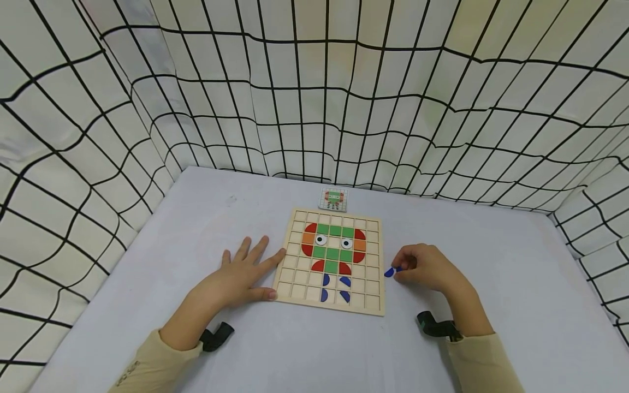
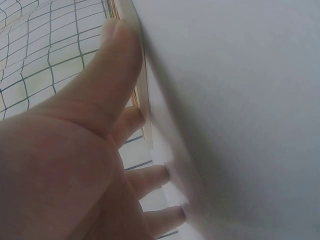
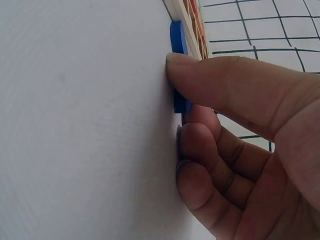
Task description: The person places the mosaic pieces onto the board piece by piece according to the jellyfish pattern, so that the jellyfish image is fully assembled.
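A square wooden grid board [image 1: 297, 278] lies on the table, holding red, green, orange and blue pieces and two eye tiles. My left hand [image 1: 238, 281] is spread flat beside it, index finger and thumb touching the board's left edge. To the right of the board, my right hand [image 1: 425, 267] pinches a blue piece [image 3: 182, 103] between thumb and curled fingers, close to the table. Another blue half-round piece [image 1: 390, 272] shows just left of the fingertips, near the board's edge. The thumb [image 3: 200, 72] partly covers the blue in the right wrist view.
A small pattern card [image 1: 333, 200] with a similar picture lies behind the board. White cloth covers the table [image 1: 304, 355]. Black netting [image 1: 314, 87] over white sheets surrounds the back and sides. Dark wrist-worn devices [image 1: 434, 326] sit by both sleeves.
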Demonstrator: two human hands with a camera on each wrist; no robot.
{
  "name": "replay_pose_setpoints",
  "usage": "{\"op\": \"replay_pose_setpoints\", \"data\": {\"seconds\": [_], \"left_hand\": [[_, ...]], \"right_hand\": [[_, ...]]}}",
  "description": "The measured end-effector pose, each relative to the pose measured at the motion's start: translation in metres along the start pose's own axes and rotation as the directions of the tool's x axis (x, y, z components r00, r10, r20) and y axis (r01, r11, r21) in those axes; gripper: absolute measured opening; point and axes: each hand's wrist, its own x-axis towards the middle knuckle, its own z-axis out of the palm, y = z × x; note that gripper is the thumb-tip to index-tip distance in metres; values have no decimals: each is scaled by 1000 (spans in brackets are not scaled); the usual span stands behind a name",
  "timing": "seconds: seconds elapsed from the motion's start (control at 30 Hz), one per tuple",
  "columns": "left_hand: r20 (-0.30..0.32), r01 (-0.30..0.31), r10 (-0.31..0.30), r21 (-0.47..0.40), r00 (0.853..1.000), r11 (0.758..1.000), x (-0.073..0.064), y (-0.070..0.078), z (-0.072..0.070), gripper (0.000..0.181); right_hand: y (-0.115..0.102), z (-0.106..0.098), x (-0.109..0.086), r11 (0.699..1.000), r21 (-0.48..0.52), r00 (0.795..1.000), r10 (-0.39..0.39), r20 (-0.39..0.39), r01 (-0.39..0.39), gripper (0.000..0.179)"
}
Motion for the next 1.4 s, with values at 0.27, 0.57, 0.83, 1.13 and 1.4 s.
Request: {"op": "replay_pose_setpoints", "data": {"seconds": [0.27, 0.57, 0.83, 1.13, 1.4], "left_hand": [[2, 3, -3, 2, 1000, 1000, 0, 0, 0, 89], [-1, 3, -3, -15, 1000, 1000, 0, 1, -1, 89], [2, 8, -8, -20, 1000, 1000, 0, 2, -2, 90], [5, 14, -14, -7, 1000, 1000, -1, 3, -2, 89], [11, 15, -15, -10, 1000, 1000, 0, 3, -1, 90]], "right_hand": [[0, 0, 0, 1000, -16, 1000, -4, 2, 4, 12], [-1, 3, 2, 998, -63, 1000, -5, -30, 3, 11], [-3, 3, 1, 996, -87, 996, -21, -87, 13, 13], [-14, 5, 3, 999, 30, 994, -14, -112, 17, 17], [-26, 12, 6, 968, 249, 992, 2, -122, 28, 15]]}}
